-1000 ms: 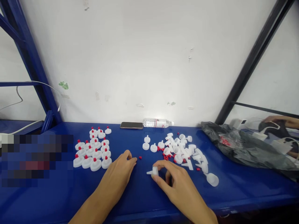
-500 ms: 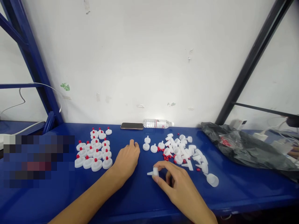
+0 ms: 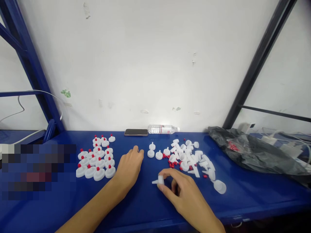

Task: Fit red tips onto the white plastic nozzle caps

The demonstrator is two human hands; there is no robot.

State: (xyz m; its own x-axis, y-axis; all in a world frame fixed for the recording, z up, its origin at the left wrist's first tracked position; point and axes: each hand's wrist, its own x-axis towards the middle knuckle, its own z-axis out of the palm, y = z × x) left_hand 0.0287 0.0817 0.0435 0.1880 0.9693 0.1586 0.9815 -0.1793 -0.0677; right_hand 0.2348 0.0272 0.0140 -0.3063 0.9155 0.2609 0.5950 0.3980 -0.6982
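Between thumb and fingers, my right hand (image 3: 182,191) holds a white nozzle cap (image 3: 160,180) on its side, its thin spout pointing left. My left hand (image 3: 130,163) rests on the blue table with its fingers curled and pressed together; what they hold, if anything, is hidden. Left of it stand several white caps with red tips (image 3: 99,173). Beyond my right hand lies a loose pile of white nozzle caps (image 3: 184,166) with small red tips (image 3: 171,165) among them. A few white caps without red tips (image 3: 159,155) stand upright between the hands and the pile.
A phone (image 3: 136,132) and a clear bottle (image 3: 162,129) lie along the wall. A dark plastic bag (image 3: 255,160) is spread on the right, with cables behind it. Blue metal posts (image 3: 36,64) rise at the left.
The view has shifted slightly. Both hands keep nearly the same pose, and the white nozzle cap is still in my right hand.
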